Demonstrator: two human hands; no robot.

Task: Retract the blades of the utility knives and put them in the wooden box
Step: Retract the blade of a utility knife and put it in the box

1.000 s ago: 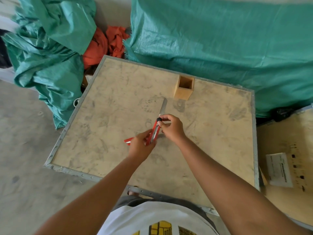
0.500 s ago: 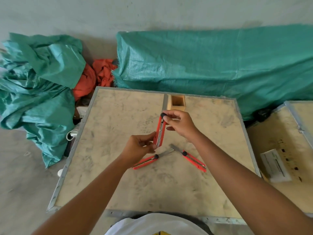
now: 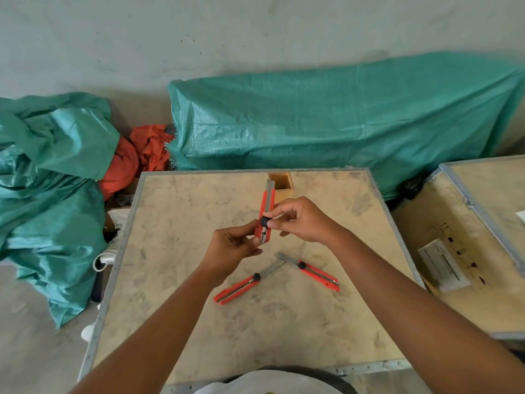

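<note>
You had the red utility knife (image 3: 266, 211) up off the table (image 3: 176, 280), only a short stub of blade showing at the tip. Your left hand (image 3: 231, 250) pinched its lower end, your right hand (image 3: 301, 220) had fingertips on the black slider. Two more knives (image 3: 240, 288) (image 3: 316, 273) lay below with blades out, tips nearly meeting. The wooden box (image 3: 281, 184) sat at the far edge.
</note>
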